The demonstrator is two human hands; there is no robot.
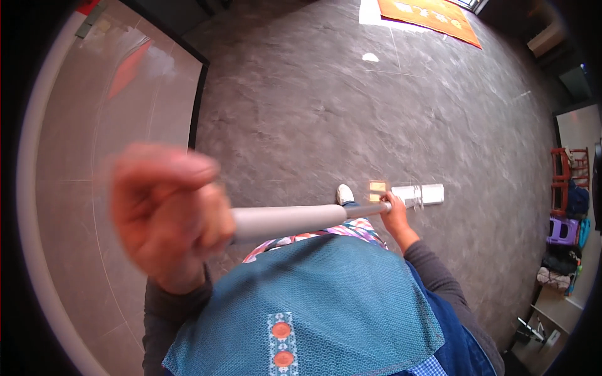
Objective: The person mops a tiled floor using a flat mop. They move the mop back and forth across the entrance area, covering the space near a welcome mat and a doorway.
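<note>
A long handle with a pale sleeve (pixel 291 221) and a thinner metal shaft runs across in front of my apron. My left hand (pixel 169 216), large and blurred near the camera, is closed around its upper end. Lower down, my right hand (pixel 395 211) grips the shaft near the floor end. Just beyond that hand, a flat white head (pixel 416 195), apparently of a mop, lies by the grey floor; its exact form is unclear. A white shoe (pixel 344 193) shows left of my right hand.
A dark-framed glossy panel (pixel 122 94) stands at left. An orange mat (pixel 432 19) bearing writing lies at the top. Red chairs (pixel 559 162), a purple plastic stool (pixel 563 231) and piled dark items (pixel 561 259) line the right side. Small light patches fall on the floor.
</note>
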